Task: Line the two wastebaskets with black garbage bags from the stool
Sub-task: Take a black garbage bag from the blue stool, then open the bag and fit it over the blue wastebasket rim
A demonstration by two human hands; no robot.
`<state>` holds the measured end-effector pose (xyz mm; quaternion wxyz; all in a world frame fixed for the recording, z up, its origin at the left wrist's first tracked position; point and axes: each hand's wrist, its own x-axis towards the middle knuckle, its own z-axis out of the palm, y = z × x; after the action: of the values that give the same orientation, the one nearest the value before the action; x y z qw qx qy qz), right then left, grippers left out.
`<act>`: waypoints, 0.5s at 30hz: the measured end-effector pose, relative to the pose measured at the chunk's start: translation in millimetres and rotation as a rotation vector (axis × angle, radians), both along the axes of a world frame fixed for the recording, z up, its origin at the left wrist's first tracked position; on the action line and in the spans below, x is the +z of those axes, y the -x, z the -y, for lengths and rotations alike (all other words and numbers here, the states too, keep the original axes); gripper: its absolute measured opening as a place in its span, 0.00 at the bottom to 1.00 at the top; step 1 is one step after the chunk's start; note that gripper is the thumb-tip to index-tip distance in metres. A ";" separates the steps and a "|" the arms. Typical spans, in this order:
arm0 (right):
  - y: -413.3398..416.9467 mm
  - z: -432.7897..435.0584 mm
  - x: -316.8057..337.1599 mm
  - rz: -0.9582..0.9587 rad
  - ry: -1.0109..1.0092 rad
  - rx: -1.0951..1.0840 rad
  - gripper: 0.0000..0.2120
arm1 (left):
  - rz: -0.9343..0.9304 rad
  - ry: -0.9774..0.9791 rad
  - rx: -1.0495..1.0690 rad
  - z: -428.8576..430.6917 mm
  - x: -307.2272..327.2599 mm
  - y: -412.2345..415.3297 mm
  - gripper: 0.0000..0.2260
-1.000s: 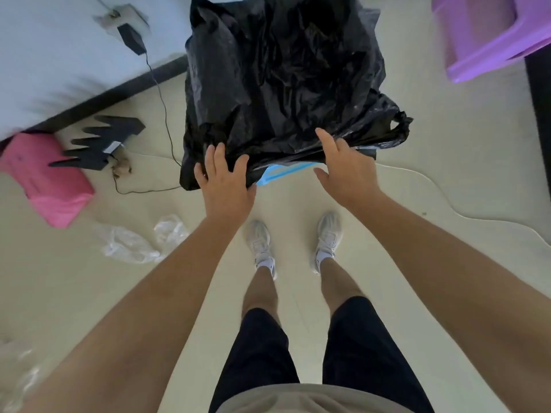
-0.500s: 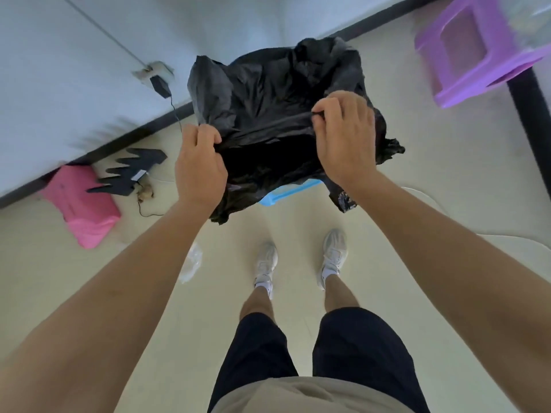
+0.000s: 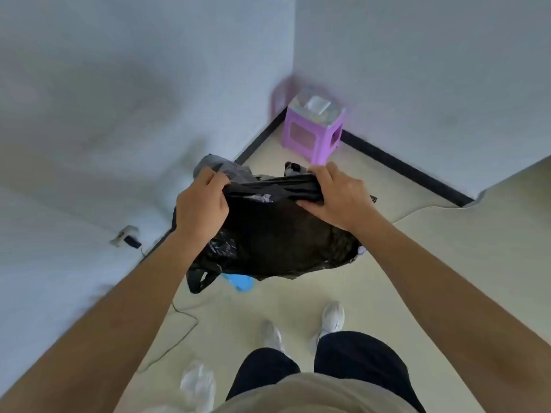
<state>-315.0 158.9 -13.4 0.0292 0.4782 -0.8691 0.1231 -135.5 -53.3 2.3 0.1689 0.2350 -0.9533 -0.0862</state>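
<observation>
Now lifting one black garbage bag [image 3: 277, 234] higher than half a second ago, purple stool [image 3: 313, 129] sliding from the frame's top-right edge to the far corner; left hand [image 3: 201, 204] and right hand [image 3: 337, 198] both clenching the bunched rim. Hanging over one blue wastebasket [image 3: 240, 283], mostly hidden; standing in two white shoes [image 3: 332, 315].

Single head-worn wide-angle view, looking forward and steeply down from close above the hands [image 3: 268, 201]; floor [image 3: 417, 263] fills 6 o'clock, room corner at 12 o'clock.

floor [image 3: 417, 263] right clear, wall [image 3: 89, 144] close left, stool [image 3: 310, 135] in corner
</observation>
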 end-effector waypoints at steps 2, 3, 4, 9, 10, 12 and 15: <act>7.7 -56.1 16.1 -0.019 -0.066 -0.131 0.27 | -0.015 0.015 -0.094 -33.5 23.3 24.3 0.09; 10.1 -86.3 23.6 -0.011 -0.066 -0.215 0.26 | -0.011 0.029 -0.146 -53.1 33.2 36.6 0.09; 11.7 -117.5 30.6 -0.006 -0.050 -0.301 0.25 | -0.005 0.043 -0.198 -74.0 41.8 48.7 0.08; 4.9 -302.2 62.6 0.064 -0.023 -0.722 0.18 | -0.032 0.100 -0.511 -215.7 76.4 105.4 0.08; 0.0 -344.2 66.7 0.099 -0.055 -0.799 0.20 | -0.046 0.106 -0.572 -251.0 80.5 116.1 0.09; -15.5 -432.5 70.6 0.150 -0.115 -0.965 0.24 | -0.060 0.121 -0.686 -329.9 85.4 135.9 0.09; -54.6 -573.6 74.8 0.206 -0.137 -1.176 0.28 | -0.082 0.184 -0.877 -465.1 88.0 154.8 0.08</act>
<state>-260.4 732.5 61.5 -0.0231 -0.0962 -0.9922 0.0756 -290.4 411.8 90.3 0.1740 -0.2109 -0.9591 -0.0739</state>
